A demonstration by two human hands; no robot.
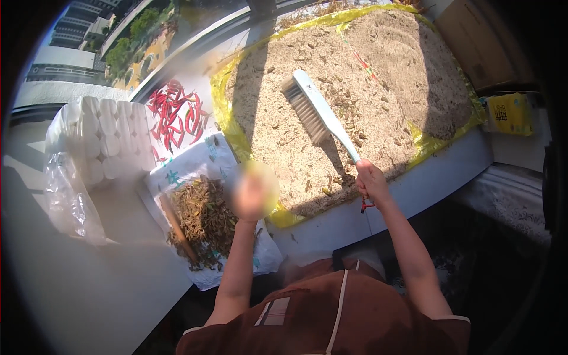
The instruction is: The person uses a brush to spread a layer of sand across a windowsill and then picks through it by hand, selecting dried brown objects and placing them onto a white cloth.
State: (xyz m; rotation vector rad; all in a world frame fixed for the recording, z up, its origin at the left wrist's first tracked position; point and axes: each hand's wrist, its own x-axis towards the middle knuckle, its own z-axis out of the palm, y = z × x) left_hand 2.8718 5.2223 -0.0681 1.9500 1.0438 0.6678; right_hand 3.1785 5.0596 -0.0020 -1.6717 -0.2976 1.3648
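My right hand [372, 179] grips the handle end of a light blue long-handled brush [323, 104], its bristles facing left above a wide layer of small pale grains or seeds [284, 133]. Dry brown pods or husks are scattered through the layer, which lies on a yellow plastic sheet [226, 120]. My left hand [252, 193] is at the sheet's lower left corner, beside a heap of dry brown pods or leaves [199, 213]. It is blurred, so its fingers cannot be made out. The heap lies on a white woven sack [262, 262] with a wooden stick [177, 228] on it.
Red chili peppers [175, 115] lie on the ledge at the upper left, beside a plastic-wrapped pack of white rolls [106, 137]. A window runs along the upper left. On the right are a cardboard box [479, 44] and a yellow packet [510, 114].
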